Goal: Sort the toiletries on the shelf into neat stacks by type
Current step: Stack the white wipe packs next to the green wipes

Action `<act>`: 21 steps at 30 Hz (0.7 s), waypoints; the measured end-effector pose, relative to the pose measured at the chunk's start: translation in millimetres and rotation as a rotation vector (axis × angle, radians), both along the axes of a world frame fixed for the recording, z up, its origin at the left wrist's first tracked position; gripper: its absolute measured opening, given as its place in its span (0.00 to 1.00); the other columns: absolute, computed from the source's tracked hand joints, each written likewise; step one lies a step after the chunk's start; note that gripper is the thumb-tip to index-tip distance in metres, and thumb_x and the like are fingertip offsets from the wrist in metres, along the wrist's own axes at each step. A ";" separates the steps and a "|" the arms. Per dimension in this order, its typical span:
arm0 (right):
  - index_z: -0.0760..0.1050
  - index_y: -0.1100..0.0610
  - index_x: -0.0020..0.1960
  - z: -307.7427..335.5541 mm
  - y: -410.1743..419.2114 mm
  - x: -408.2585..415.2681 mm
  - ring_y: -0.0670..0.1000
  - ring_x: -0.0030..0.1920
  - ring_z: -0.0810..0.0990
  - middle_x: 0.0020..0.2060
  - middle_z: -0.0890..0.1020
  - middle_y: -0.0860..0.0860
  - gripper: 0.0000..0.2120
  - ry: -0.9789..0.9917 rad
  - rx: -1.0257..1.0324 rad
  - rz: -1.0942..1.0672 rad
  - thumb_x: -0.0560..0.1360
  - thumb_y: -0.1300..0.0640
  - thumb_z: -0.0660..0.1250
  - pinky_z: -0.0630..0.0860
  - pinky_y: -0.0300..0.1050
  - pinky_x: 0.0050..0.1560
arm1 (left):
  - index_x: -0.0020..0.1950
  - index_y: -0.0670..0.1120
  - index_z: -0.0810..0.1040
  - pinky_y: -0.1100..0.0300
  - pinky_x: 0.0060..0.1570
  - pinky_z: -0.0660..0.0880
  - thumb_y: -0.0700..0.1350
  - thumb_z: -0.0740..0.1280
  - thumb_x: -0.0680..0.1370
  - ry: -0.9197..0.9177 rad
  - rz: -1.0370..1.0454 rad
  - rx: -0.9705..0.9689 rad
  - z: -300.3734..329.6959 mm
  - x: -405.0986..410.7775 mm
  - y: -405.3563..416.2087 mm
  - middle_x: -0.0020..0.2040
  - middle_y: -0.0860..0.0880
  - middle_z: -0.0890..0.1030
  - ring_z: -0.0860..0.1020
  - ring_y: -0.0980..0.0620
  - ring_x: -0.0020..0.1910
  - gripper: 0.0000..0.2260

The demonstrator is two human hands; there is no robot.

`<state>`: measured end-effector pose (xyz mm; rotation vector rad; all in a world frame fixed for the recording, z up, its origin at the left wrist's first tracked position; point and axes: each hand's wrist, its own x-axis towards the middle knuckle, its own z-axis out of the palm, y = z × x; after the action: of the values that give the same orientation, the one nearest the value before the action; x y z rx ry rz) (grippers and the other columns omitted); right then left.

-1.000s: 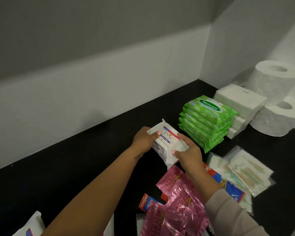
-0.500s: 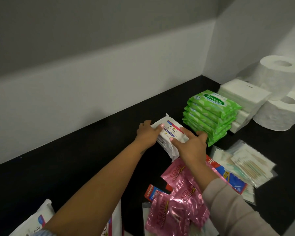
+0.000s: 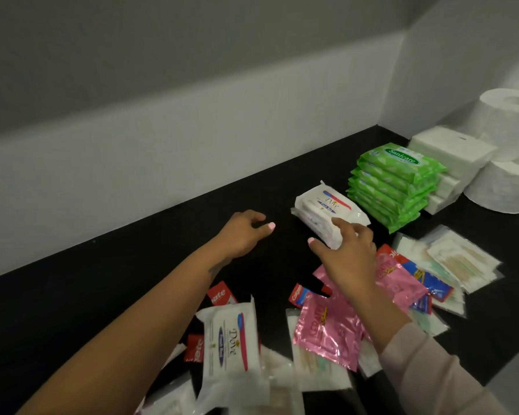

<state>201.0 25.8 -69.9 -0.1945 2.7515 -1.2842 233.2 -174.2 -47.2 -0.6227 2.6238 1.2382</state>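
Head view: Dove pack lies flat, long axis running back-left to front-right.

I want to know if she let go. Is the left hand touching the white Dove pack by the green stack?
Apart. The head view shows bare black shelf between the left hand and the white Dove pack.

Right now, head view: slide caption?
Both hands hover open beside the stacked Dove packs, next to green Sanicare stack.
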 end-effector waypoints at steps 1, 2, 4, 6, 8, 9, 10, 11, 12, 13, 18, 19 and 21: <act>0.66 0.49 0.70 -0.6 -0.6 8.4 0.58 0.65 0.68 0.67 0.65 0.54 0.30 -0.015 -0.030 0.025 0.70 0.44 0.70 0.68 0.52 0.64 | 0.70 0.48 0.67 0.54 0.64 0.69 0.53 0.63 0.78 -0.004 -0.008 0.003 1.0 10.5 -1.0 0.69 0.47 0.69 0.70 0.50 0.66 0.22; 0.66 0.50 0.70 -1.3 -1.7 18.3 0.56 0.62 0.71 0.65 0.68 0.53 0.30 -0.042 -0.065 0.052 0.71 0.45 0.70 0.71 0.49 0.60 | 0.70 0.48 0.68 0.55 0.63 0.69 0.52 0.63 0.78 -0.007 -0.012 0.006 1.4 22.2 -1.9 0.69 0.47 0.70 0.70 0.50 0.66 0.21; 0.66 0.51 0.69 -0.4 -4.8 37.5 0.50 0.54 0.76 0.58 0.75 0.52 0.28 -0.139 -0.136 0.102 0.72 0.48 0.70 0.71 0.42 0.48 | 0.69 0.49 0.69 0.58 0.59 0.69 0.51 0.63 0.78 -0.016 -0.008 0.011 -0.3 43.2 -3.1 0.67 0.48 0.71 0.71 0.52 0.64 0.19; 0.68 0.52 0.67 0.7 -8.7 54.8 0.45 0.45 0.78 0.48 0.79 0.49 0.25 -0.239 -0.165 0.154 0.73 0.49 0.69 0.70 0.39 0.40 | 0.68 0.49 0.70 0.59 0.58 0.70 0.51 0.64 0.78 -0.036 -0.004 0.015 -4.8 60.8 -3.3 0.66 0.49 0.72 0.72 0.52 0.63 0.19; 0.71 0.52 0.64 -0.3 -13.3 71.4 0.45 0.42 0.78 0.42 0.79 0.47 0.21 -0.305 -0.145 0.203 0.73 0.49 0.69 0.74 0.41 0.42 | 0.68 0.50 0.70 0.59 0.57 0.70 0.51 0.64 0.78 -0.078 -0.007 0.005 -10.1 76.9 -3.9 0.66 0.49 0.73 0.73 0.52 0.63 0.19; 0.72 0.52 0.62 -1.6 -15.7 78.7 0.46 0.42 0.79 0.42 0.79 0.47 0.19 -0.329 -0.122 0.228 0.73 0.49 0.69 0.76 0.43 0.45 | 0.68 0.49 0.70 0.59 0.57 0.70 0.51 0.64 0.78 -0.103 -0.016 -0.009 -12.5 84.3 -4.1 0.66 0.49 0.73 0.73 0.52 0.63 0.19; 0.73 0.52 0.59 -3.4 -18.0 85.3 0.47 0.42 0.79 0.43 0.79 0.47 0.17 -0.356 -0.095 0.251 0.73 0.48 0.69 0.77 0.45 0.47 | 0.68 0.49 0.70 0.58 0.58 0.71 0.51 0.64 0.78 -0.126 -0.029 -0.024 -15.2 91.2 -4.6 0.65 0.49 0.73 0.73 0.52 0.63 0.19; 0.75 0.52 0.57 -4.9 -19.9 91.0 0.47 0.42 0.79 0.44 0.79 0.48 0.15 -0.390 -0.064 0.275 0.73 0.48 0.69 0.77 0.46 0.47 | 0.68 0.49 0.70 0.57 0.60 0.71 0.51 0.64 0.78 -0.144 -0.038 -0.036 -18.3 96.4 -5.3 0.65 0.49 0.73 0.73 0.52 0.62 0.19; 0.75 0.52 0.55 -5.8 -22.0 97.4 0.48 0.40 0.79 0.44 0.80 0.49 0.14 -0.426 -0.036 0.299 0.73 0.47 0.69 0.78 0.47 0.45 | 0.67 0.49 0.70 0.56 0.61 0.71 0.51 0.64 0.78 -0.156 -0.042 -0.044 -21.4 102.1 -6.2 0.64 0.49 0.74 0.73 0.52 0.62 0.18; 0.76 0.53 0.52 -6.3 -24.3 103.3 0.48 0.38 0.78 0.43 0.80 0.50 0.13 -0.460 -0.010 0.324 0.73 0.47 0.69 0.78 0.47 0.44 | 0.67 0.49 0.71 0.56 0.61 0.71 0.50 0.64 0.78 -0.162 -0.039 -0.050 -24.3 107.3 -7.3 0.64 0.49 0.74 0.73 0.52 0.61 0.18; 0.72 0.54 0.42 -10.0 -35.5 124.3 0.48 0.31 0.78 0.32 0.79 0.50 0.13 -0.501 0.137 0.406 0.72 0.45 0.70 0.78 0.43 0.38 | 0.62 0.51 0.74 0.59 0.54 0.70 0.46 0.61 0.80 -0.226 -0.044 -0.121 -32.3 120.5 -11.3 0.61 0.50 0.75 0.74 0.52 0.59 0.11; 0.70 0.54 0.41 -11.2 -37.3 126.7 0.48 0.30 0.78 0.32 0.79 0.50 0.15 -0.494 0.152 0.409 0.71 0.44 0.71 0.76 0.43 0.36 | 0.63 0.51 0.74 0.59 0.55 0.71 0.46 0.60 0.80 -0.250 -0.058 -0.155 -32.6 120.9 -12.0 0.61 0.49 0.75 0.74 0.52 0.59 0.12; 0.69 0.53 0.45 -13.7 -39.6 129.9 0.47 0.32 0.79 0.36 0.79 0.49 0.17 -0.484 0.163 0.401 0.69 0.44 0.72 0.76 0.42 0.35 | 0.66 0.50 0.73 0.55 0.59 0.72 0.45 0.61 0.80 -0.314 -0.096 -0.249 -32.2 119.8 -14.0 0.63 0.47 0.75 0.74 0.49 0.60 0.14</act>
<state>331.0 -13.8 -83.7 -0.3475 2.2418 -0.8623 353.0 -188.2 -79.3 -0.6606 2.5213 0.7246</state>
